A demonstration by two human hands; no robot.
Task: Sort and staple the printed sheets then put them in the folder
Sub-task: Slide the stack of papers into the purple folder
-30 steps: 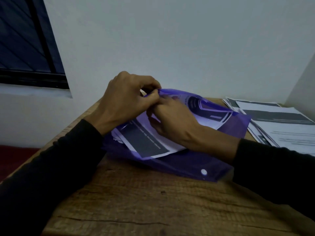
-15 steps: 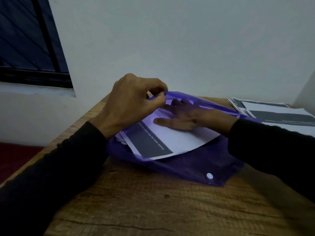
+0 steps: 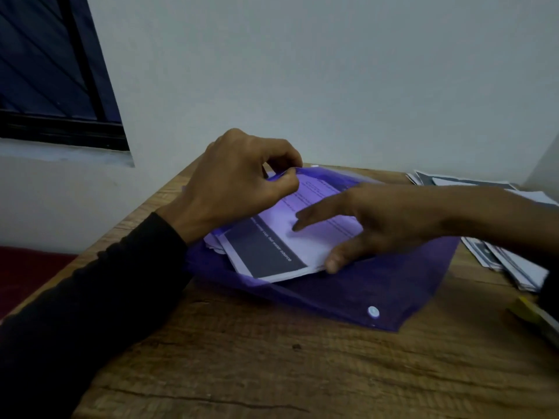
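A translucent purple snap folder lies on the wooden table, its flap toward me and a white snap button near its front corner. A stack of printed sheets with a dark band sits partly inside it, the near end sticking out. My left hand pinches the folder's upper layer at the far left and lifts it. My right hand hovers over the sheets with fingers spread; its thumb touches the stack's near edge and a fingertip rests on the top sheet.
More printed sheets lie spread at the table's right side. A yellow object shows at the right edge, partly cut off. A wall stands just behind the table and a dark window is at the upper left.
My right hand has slid out from under the folder's cover and drawn back to the right, now over the sheets' near edge. My left hand keeps pinching the cover.
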